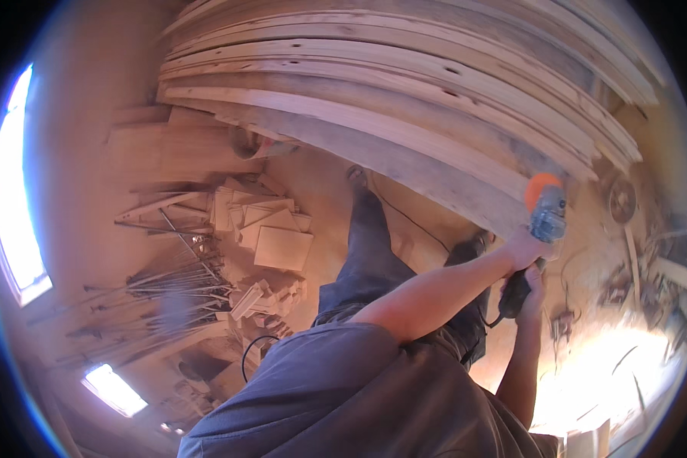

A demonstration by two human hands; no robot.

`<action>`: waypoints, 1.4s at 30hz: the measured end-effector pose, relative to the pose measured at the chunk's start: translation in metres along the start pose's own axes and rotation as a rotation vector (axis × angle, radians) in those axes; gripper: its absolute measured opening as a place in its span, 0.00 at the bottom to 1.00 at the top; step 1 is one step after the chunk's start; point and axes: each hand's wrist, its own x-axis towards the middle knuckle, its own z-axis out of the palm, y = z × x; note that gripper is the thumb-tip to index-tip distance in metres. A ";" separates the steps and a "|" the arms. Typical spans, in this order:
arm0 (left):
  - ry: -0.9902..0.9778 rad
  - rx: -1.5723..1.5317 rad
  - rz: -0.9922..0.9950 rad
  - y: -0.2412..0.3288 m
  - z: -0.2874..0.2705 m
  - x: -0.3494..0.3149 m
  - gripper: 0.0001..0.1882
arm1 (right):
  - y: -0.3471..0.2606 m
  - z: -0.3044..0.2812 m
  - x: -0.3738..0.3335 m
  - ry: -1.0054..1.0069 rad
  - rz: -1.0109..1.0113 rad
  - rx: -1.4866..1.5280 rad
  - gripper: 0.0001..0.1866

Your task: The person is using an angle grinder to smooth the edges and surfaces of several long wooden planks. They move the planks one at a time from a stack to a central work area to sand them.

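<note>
An angle grinder (548,217) with a grey head and an orange disc (543,183) is held out at the right. My left hand (524,249) is closed round its body, just behind the head. Farther back, my right hand (533,284) grips the black rear handle (514,296), from which a dark cord hangs. The disc lies over the right end of the nearest long wooden plank (359,120); whether it touches the wood I cannot tell. More pale planks (336,65) lie side by side beyond, with dark knots and slots.
Stacked wood pieces (282,248) and a bundle of long metal bars (175,278) lie at the left. A cord (412,219) crosses the floor near my feet. A round wheel-like part (622,200) stands at the right, with assorted tools (622,290) nearby. Dust hazes the air.
</note>
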 end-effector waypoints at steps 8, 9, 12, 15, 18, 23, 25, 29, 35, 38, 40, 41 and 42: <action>0.078 -0.217 0.081 0.067 -0.300 -0.032 0.15 | 0.079 0.290 0.086 -0.078 -0.078 -0.239 0.17; 0.094 -0.249 0.117 0.084 -0.344 -0.035 0.14 | 0.099 0.319 0.108 -0.052 -0.106 -0.253 0.18; 0.135 -0.401 0.129 0.123 -0.452 -0.071 0.14 | 0.106 0.451 0.111 -0.107 0.008 -0.409 0.17; 0.185 -0.523 0.163 0.150 -0.573 -0.093 0.12 | 0.136 0.572 0.135 -0.213 0.095 -0.488 0.19; 0.251 -0.607 0.298 0.166 -0.702 -0.106 0.11 | 0.167 0.707 0.166 -0.396 0.141 -0.548 0.25; 0.254 -0.747 0.279 0.254 -0.834 -0.149 0.11 | 0.203 0.847 0.228 -0.512 0.053 -0.733 0.29; 0.238 -0.725 0.282 0.260 -0.850 -0.156 0.11 | 0.209 0.866 0.235 -0.438 0.065 -0.795 0.29; 0.261 -0.660 0.244 0.200 -0.815 -0.123 0.14 | 0.196 0.829 0.177 -0.435 0.094 -0.593 0.19; 0.267 -0.423 0.196 0.188 -0.701 -0.135 0.27 | 0.185 0.698 0.148 -0.245 0.135 -0.530 0.21; 0.351 -0.351 0.156 0.210 -0.723 -0.159 0.20 | 0.188 0.714 0.156 -0.279 0.148 -0.525 0.21; 0.405 -0.322 0.139 0.199 -0.766 -0.132 0.18 | 0.197 0.761 0.166 -0.343 0.171 -0.564 0.21; 0.423 -0.305 0.127 0.196 -0.787 -0.119 0.17 | 0.206 0.786 0.174 -0.331 0.163 -0.577 0.21; 0.413 -0.341 0.284 0.203 -0.815 -0.117 0.16 | 0.215 0.821 0.185 -0.322 0.145 -0.583 0.22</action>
